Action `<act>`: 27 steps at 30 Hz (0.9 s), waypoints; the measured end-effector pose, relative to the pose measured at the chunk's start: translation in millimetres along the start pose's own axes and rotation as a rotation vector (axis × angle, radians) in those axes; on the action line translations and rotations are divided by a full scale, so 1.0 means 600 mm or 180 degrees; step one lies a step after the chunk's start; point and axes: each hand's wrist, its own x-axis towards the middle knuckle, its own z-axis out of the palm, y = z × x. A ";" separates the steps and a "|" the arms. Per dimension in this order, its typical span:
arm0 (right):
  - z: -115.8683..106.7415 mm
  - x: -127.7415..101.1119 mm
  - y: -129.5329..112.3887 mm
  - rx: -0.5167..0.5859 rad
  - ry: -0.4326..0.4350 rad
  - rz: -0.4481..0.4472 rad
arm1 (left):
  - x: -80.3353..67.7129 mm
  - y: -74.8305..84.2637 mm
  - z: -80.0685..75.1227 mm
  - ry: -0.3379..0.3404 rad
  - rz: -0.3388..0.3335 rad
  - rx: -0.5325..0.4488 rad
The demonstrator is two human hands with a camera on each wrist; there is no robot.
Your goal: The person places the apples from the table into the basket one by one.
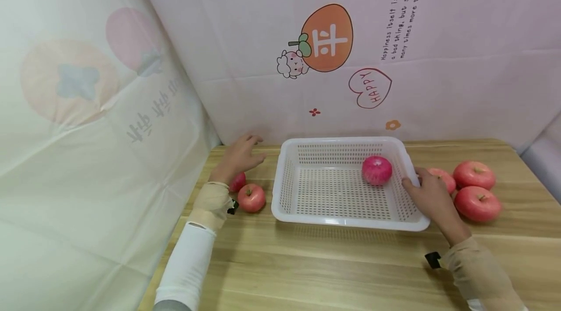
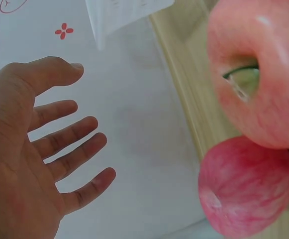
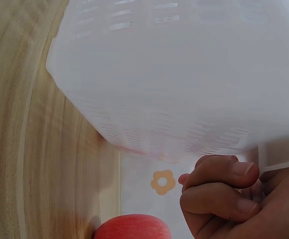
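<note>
A white plastic basket (image 1: 333,222) with slotted walls stands on the table, holding a magenta, pale-streaked round fruit or vegetable (image 1: 377,171). My right hand (image 1: 435,200) grips its right rim, thumb on top and fingers curled beneath; the right wrist view shows those fingers (image 3: 219,194) bent under the rim. Left of the basket, my left hand (image 1: 240,157) hovers with fingers spread, holding nothing. Close to that wrist lie a red apple (image 1: 252,198) and another magenta streaked round piece (image 2: 246,186), partly covered by the hand in the head view.
Right of the basket, several red apples (image 1: 477,204) sit together beside my right hand. The wooden table (image 1: 333,267) meets a printed white cloth (image 1: 245,58) hanging along its back edge. More pale cloth (image 1: 87,179) hangs along the left side.
</note>
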 end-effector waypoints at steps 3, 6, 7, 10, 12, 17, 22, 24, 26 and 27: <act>0.000 0.000 0.000 -0.0013 -0.0011 0.0013 | -0.005 -0.013 0.001 0.0012 -0.0017 0.0024; 0.000 0.001 0.000 -0.0013 -0.0005 0.0007 | -0.011 -0.026 0.004 0.0036 -0.0076 0.0027; 0.000 0.001 0.000 -0.0013 0.0002 0.0000 | -0.013 -0.030 0.004 0.0035 -0.0112 0.0026; 0.000 0.001 0.000 -0.0013 0.0014 -0.0008 | -0.020 -0.041 0.006 0.0011 -0.0218 0.0019; 0.000 0.002 0.000 -0.0019 0.0014 -0.0003 | -0.025 -0.046 0.005 0.0013 -0.0256 0.0018; 0.000 0.002 0.001 -0.0026 0.0006 0.0012 | -0.035 -0.060 0.007 0.0077 -0.0297 -0.0020; 0.002 0.004 0.004 -0.0043 0.0025 0.0007 | -0.044 -0.073 0.014 0.0081 -0.0351 -0.0082; 0.002 0.004 0.004 -0.0043 0.0025 0.0009 | -0.046 -0.078 0.018 0.0075 -0.0379 -0.0094; 0.002 0.005 0.004 -0.0041 0.0025 0.0009 | -0.049 -0.084 0.023 0.0084 -0.0388 -0.0086; 0.002 0.005 0.004 -0.0039 0.0024 0.0010 | -0.050 -0.086 0.025 0.0092 -0.0394 -0.0093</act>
